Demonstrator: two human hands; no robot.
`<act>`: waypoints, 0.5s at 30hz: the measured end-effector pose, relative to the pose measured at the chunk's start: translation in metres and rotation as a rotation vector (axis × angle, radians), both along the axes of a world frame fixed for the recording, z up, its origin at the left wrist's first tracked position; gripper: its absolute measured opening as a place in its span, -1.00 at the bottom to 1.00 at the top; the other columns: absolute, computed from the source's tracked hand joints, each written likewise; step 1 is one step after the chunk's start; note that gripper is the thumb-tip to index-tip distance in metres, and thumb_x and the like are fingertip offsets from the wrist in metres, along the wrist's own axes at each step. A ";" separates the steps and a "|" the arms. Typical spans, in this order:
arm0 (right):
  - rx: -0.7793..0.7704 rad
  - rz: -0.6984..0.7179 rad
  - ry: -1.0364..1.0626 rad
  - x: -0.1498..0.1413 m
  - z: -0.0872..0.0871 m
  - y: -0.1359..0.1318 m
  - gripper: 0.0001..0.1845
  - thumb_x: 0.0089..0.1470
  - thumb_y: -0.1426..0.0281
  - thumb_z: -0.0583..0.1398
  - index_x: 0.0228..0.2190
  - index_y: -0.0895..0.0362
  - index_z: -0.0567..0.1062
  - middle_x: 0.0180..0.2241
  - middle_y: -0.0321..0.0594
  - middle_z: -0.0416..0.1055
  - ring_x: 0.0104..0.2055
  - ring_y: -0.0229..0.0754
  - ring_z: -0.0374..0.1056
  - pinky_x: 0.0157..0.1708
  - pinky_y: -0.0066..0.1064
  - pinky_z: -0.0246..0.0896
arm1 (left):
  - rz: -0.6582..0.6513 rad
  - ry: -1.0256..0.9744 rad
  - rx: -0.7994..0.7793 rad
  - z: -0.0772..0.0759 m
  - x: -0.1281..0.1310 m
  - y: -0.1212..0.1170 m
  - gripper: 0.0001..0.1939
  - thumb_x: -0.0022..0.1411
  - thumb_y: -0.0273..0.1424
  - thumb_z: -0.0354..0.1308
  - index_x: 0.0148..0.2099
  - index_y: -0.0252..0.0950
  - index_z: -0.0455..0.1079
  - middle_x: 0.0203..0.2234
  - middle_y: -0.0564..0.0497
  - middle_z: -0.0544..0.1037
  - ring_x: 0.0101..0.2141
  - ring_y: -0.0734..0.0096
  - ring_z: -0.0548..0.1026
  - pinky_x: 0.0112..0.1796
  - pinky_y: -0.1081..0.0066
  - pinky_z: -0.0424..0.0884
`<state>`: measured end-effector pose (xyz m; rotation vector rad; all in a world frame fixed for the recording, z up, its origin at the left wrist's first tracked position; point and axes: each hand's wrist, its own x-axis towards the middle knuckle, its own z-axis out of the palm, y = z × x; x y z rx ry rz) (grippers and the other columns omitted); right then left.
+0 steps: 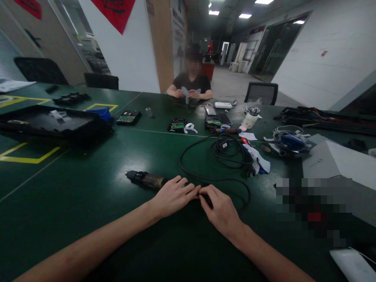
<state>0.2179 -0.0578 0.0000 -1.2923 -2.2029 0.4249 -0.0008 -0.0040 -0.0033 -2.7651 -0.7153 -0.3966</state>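
An electric screwdriver (149, 179) with a dark, worn barrel lies on the green table, its tip pointing left. My left hand (173, 197) is wrapped over the tool's rear half, hiding that part. Against it, my right hand (219, 209) is closed in a pinch at the screwdriver's back end, where the black cord (248, 188) comes in. Its fingers cover most of what they grip. From there the cord loops out to the right and runs back to a coil with a plug (250, 171).
Beyond the coil lie a white-blue glove (260, 158), a second screwdriver (226, 131), circuit-board units (178, 124) and a paper cup (249, 120). A large black tray (58, 121) is at left, a white box (337, 160) at right. A person (192, 84) sits opposite, handling something pale.
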 end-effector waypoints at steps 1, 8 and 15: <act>0.021 -0.003 -0.011 -0.001 0.002 -0.002 -0.89 0.33 0.48 0.15 -0.13 0.07 0.43 -0.15 -0.16 0.47 -0.15 -0.08 0.46 -0.21 -0.27 0.42 | -0.006 0.004 -0.010 0.000 -0.003 -0.001 -0.74 0.53 -0.26 0.02 0.11 -0.26 0.39 -0.20 -0.02 0.57 -0.23 0.28 0.47 -0.23 0.23 0.25; 0.312 0.111 0.064 -0.002 0.012 -0.017 -0.76 0.23 0.53 0.20 -0.05 0.14 0.44 -0.17 -0.09 0.49 -0.15 -0.04 0.42 -0.20 -0.20 0.40 | 0.035 -0.033 -0.071 -0.004 -0.079 -0.006 -0.78 0.50 -0.33 0.07 0.11 -0.17 0.43 -0.08 0.02 0.60 -0.09 0.25 0.49 -0.10 0.22 0.31; 0.415 0.136 0.202 0.002 0.005 -0.014 -0.68 0.20 0.64 0.15 -0.05 0.13 0.43 -0.23 -0.13 0.49 -0.22 -0.10 0.42 -0.29 -0.26 0.38 | 0.248 -0.032 -0.025 -0.027 -0.258 -0.001 -0.66 0.48 -0.34 0.07 0.23 0.02 0.39 0.03 0.15 0.58 0.02 0.28 0.49 0.04 0.22 0.36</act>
